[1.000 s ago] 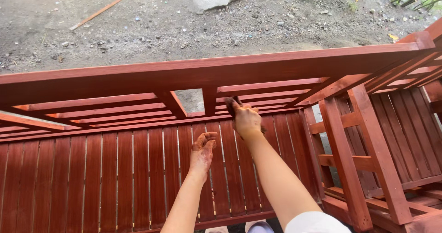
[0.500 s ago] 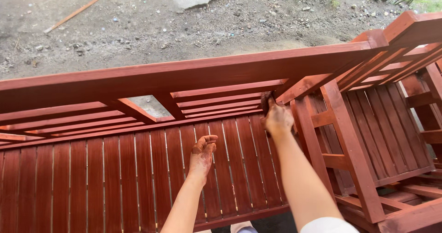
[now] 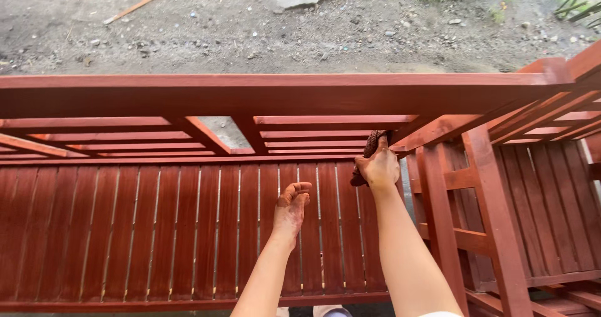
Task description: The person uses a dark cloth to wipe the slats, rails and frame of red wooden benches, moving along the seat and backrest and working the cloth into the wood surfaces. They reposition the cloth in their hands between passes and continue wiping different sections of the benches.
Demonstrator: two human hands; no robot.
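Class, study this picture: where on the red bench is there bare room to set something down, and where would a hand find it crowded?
The slatted seat lies bare left of the left hand, bordered by the backrest rails and the front edge. It is crowded by the right hand, which presses a stained brush against the rails where the second bench butts in.

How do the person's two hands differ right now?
The right hand is closed around a dark, stain-soaked brush or pad pressed to a back slat of the red-brown bench; the left hand holds nothing. The right hand reaches farther up toward the backrest, while the left hand hovers lower over the seat slats, fingers loosely curled. Both are smeared with reddish-brown stain.
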